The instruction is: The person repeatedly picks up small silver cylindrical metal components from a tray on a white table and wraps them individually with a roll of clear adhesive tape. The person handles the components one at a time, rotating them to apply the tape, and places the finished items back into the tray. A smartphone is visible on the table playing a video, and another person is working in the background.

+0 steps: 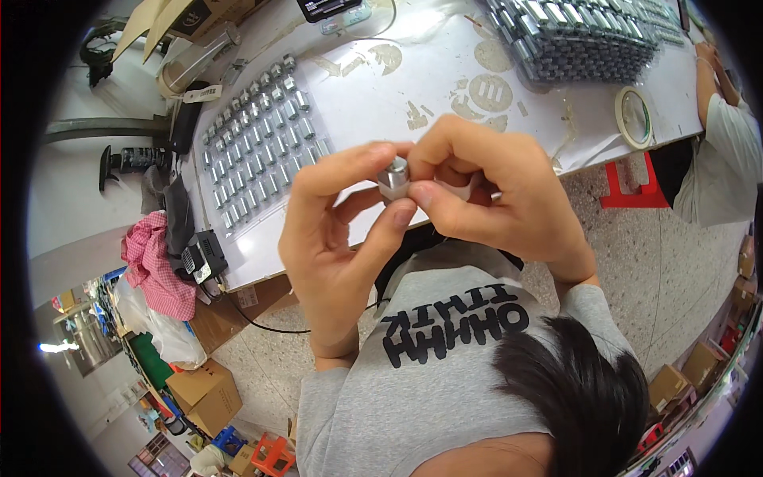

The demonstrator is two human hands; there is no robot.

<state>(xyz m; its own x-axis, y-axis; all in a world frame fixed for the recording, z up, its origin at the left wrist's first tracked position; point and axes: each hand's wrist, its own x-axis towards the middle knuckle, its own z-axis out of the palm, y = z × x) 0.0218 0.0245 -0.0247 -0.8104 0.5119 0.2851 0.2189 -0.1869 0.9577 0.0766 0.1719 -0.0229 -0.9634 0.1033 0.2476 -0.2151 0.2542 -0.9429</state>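
Observation:
In front of my chest, over the table's near edge, a small shiny metal cylinder point(396, 168) is held between both hands. A translucent whitish strip point(395, 191) lies against its lower part. My left hand point(334, 219) pinches the cylinder from the left, its thumb below and index finger at the top. From the right, the thumb and index finger of my right hand point(505, 187) press close against the cylinder and strip; whitish film also shows between its fingers. A clear plastic tray point(253, 220) with rows of similar cylinders lies on the table beyond my left hand.
Stacked trays of metal cylinders point(580, 60) stand at the far right. A tape roll point(619, 111) lies near the table's right edge, close to another person's sleeve point(719, 159) and a red stool point(613, 187). At left are a black spray bottle point(137, 159) and a small black device point(205, 256).

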